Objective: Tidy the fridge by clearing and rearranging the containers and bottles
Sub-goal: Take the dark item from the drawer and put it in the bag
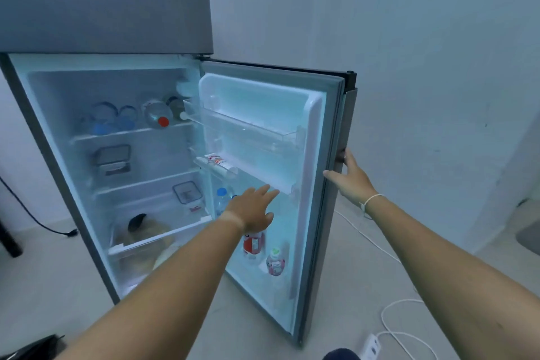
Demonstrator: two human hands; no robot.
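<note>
The fridge stands with its door (315, 131) swung wide. My right hand (349, 177) grips the door's outer edge. My left hand (254, 207) is stretched out flat, fingers apart and holding nothing, just above the lowest door rack. That rack holds a red-labelled bottle (253, 244), a small pink bottle (275, 262) and a blue-capped bottle (222, 199). A white tube (217, 162) lies in the middle door rack. Inside, the top shelf carries several bottles lying down, one with a red cap (163, 121). Lidded containers sit on the middle shelf (112, 159) and the lower shelf (188, 192).
The bottom drawer (140, 242) holds bagged produce. The top door rack (242, 126) is bare. A white cable (400, 318) and power strip (371, 346) lie on the floor at the right. A black cord (38, 221) runs along the floor at the left.
</note>
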